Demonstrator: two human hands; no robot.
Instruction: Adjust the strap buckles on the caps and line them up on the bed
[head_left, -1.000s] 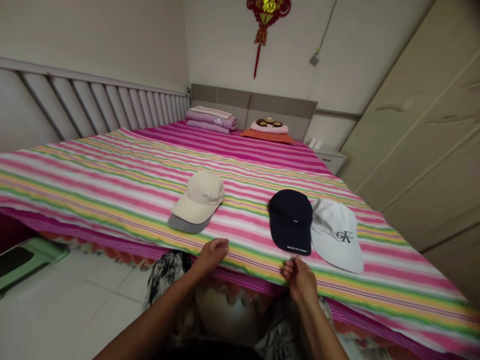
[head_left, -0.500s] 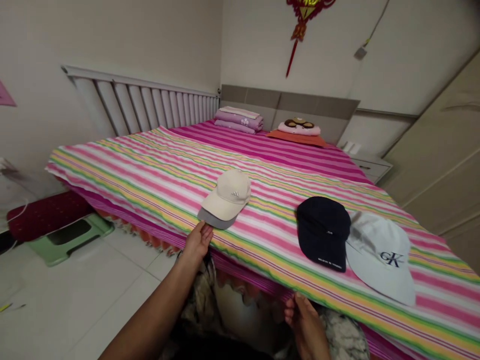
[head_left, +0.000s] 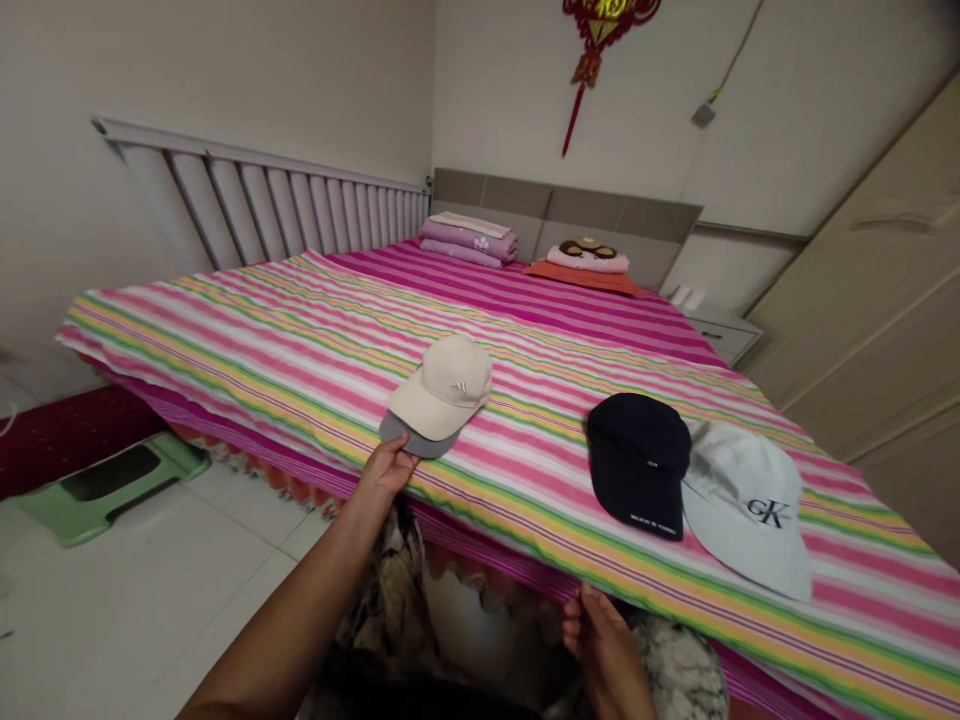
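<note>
A beige baseball cap with a small logo lies on the striped bed sheet. Under its bill a grey brim sticks out; whether it belongs to a second cap beneath, I cannot tell. My left hand pinches this grey brim at its front edge, thumb on top. My right hand rests at the bed's front edge, fingers curled and thumb tip against the sheet's border, with nothing visible in it. Nearest to it, a black cap lies beside a white cap with dark lettering, the two touching.
Striped sheet covers the bed's front part. Folded purple bedding and a pink folded item sit by the headboard. A green stool stands on the floor at left. A nightstand is at right.
My left thumb now lies over the grey brim, where before the fingertips were just at its edge. The view has shifted slightly; my right hand keeps its place.
</note>
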